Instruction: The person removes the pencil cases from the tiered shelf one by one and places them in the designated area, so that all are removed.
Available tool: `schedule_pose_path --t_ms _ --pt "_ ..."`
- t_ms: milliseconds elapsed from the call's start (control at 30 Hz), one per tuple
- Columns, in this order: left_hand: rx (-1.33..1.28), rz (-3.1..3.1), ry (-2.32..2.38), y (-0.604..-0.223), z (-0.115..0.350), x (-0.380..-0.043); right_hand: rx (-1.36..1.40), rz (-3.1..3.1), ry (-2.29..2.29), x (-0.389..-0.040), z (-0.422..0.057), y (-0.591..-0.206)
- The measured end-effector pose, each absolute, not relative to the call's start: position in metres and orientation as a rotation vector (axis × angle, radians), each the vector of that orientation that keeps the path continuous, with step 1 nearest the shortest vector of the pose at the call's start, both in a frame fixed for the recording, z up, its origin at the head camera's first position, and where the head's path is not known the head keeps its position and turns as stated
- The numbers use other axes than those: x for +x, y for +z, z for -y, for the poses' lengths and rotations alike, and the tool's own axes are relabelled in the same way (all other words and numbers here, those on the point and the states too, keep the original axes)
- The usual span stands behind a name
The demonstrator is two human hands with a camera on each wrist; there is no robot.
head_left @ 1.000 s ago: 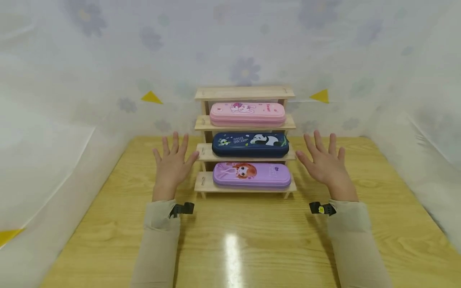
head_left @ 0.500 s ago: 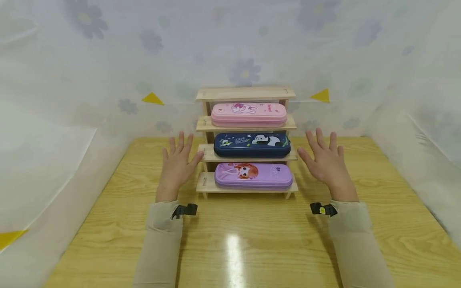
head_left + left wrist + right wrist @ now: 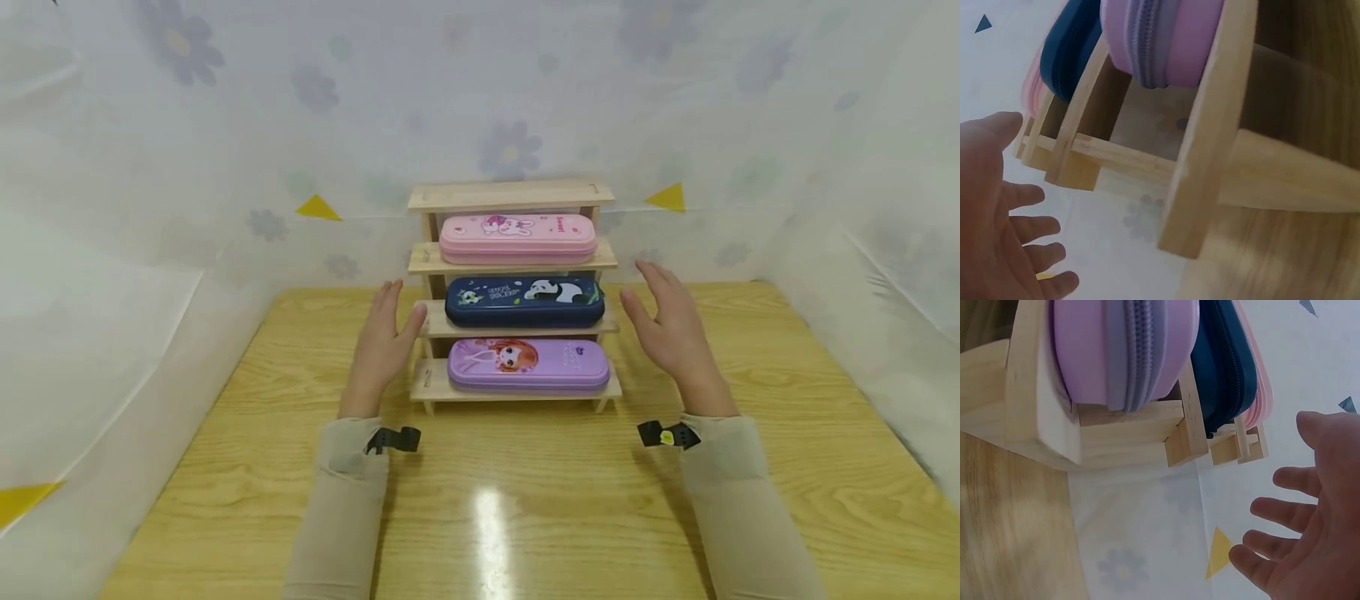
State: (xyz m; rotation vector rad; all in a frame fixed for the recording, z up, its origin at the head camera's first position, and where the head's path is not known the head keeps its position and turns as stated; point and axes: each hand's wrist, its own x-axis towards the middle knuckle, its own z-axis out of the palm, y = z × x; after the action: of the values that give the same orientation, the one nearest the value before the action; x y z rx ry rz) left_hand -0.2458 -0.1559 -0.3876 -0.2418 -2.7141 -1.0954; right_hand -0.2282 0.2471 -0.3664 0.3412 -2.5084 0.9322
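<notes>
A stepped wooden rack (image 3: 512, 195) stands on the table with a pencil case on each of its three lower shelves. The top case is pink (image 3: 517, 239) with a rabbit, the middle one dark blue (image 3: 525, 312) with a panda, the lowest purple (image 3: 528, 367) with a red-haired girl. To the left of the rack is my left hand (image 3: 381, 354), fingers straight and palm turned inward, holding nothing. My right hand (image 3: 675, 346) mirrors it on the right side. Both wrist views show a gap between each hand and the rack's ends.
The wood-grain table (image 3: 502, 492) carries the rack near its back edge. White flowered cloth (image 3: 360, 100) hangs behind and at both sides, with yellow triangles (image 3: 318, 207) stuck on it. The rack's top shelf bears nothing.
Both hands have turned from palms down with spread fingers to palms facing inward. My left hand has moved slightly right, toward the rack. The cases and rack stay put.
</notes>
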Motion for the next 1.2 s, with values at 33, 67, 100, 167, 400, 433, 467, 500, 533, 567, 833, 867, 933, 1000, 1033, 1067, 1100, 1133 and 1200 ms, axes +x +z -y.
schedule_pose_path --t_ms 33,67,100,167,400,433,467,500,533,567,833,867,933,1000,1033,1067,1100,1133,1200 --pt "-0.239 2.687 -1.133 -0.389 0.155 -0.247 0.350 2.483 0.952 -0.229 -0.246 -0.367" --pt "-0.234 2.663 -1.171 -0.391 0.154 -0.247 0.359 2.464 0.966 -0.230 -0.245 -0.369" --pt "-0.231 2.643 -1.198 -0.393 0.153 -0.248 0.368 2.450 0.985 -0.231 -0.244 -0.369" --pt "-0.227 2.599 -1.268 -0.397 0.151 -0.249 0.384 2.433 1.021 -0.231 -0.241 -0.369" --pt "-0.226 2.454 -1.527 -0.408 0.144 -0.250 0.401 2.405 1.059 -0.234 -0.228 -0.361" --pt "-0.229 2.437 -1.560 -0.408 0.143 -0.250 0.403 2.396 1.065 -0.235 -0.226 -0.360" --pt "-0.230 2.425 -1.585 -0.409 0.142 -0.250 0.406 2.382 1.076 -0.236 -0.224 -0.358" --pt "-0.229 2.414 -1.607 -0.409 0.141 -0.251 0.413 2.370 1.087 -0.237 -0.223 -0.357" --pt "-0.223 2.405 -1.623 -0.409 0.140 -0.251 0.421 2.360 1.095 -0.237 -0.221 -0.355" --pt "-0.218 2.399 -1.632 -0.408 0.139 -0.251 0.433 2.351 1.105 -0.238 -0.220 -0.353" --pt "-0.149 2.338 -1.644 -0.412 0.128 -0.253 0.480 2.348 1.107 -0.245 -0.211 -0.353" --pt "-0.144 2.329 -1.650 -0.413 0.127 -0.254 0.479 2.345 1.102 -0.246 -0.211 -0.354" --pt "-0.138 2.318 -1.651 -0.415 0.126 -0.253 0.479 2.333 1.099 -0.247 -0.210 -0.353" --pt "-0.127 2.304 -1.659 -0.417 0.124 -0.253 0.484 2.321 1.098 -0.248 -0.210 -0.352" --pt "-0.119 2.299 -1.659 -0.418 0.124 -0.252 0.485 2.318 1.098 -0.250 -0.210 -0.351" --pt "-0.112 2.296 -1.654 -0.420 0.123 -0.252 0.484 2.319 1.094 -0.251 -0.210 -0.350" --pt "-0.111 2.292 -1.651 -0.421 0.122 -0.252 0.486 2.321 1.090 -0.252 -0.210 -0.349" --pt "-0.108 2.291 -1.646 -0.422 0.121 -0.252 0.487 2.326 1.084 -0.254 -0.210 -0.349" --pt "-0.105 2.283 -1.633 -0.425 0.120 -0.252 0.492 2.333 1.076 -0.257 -0.211 -0.347"
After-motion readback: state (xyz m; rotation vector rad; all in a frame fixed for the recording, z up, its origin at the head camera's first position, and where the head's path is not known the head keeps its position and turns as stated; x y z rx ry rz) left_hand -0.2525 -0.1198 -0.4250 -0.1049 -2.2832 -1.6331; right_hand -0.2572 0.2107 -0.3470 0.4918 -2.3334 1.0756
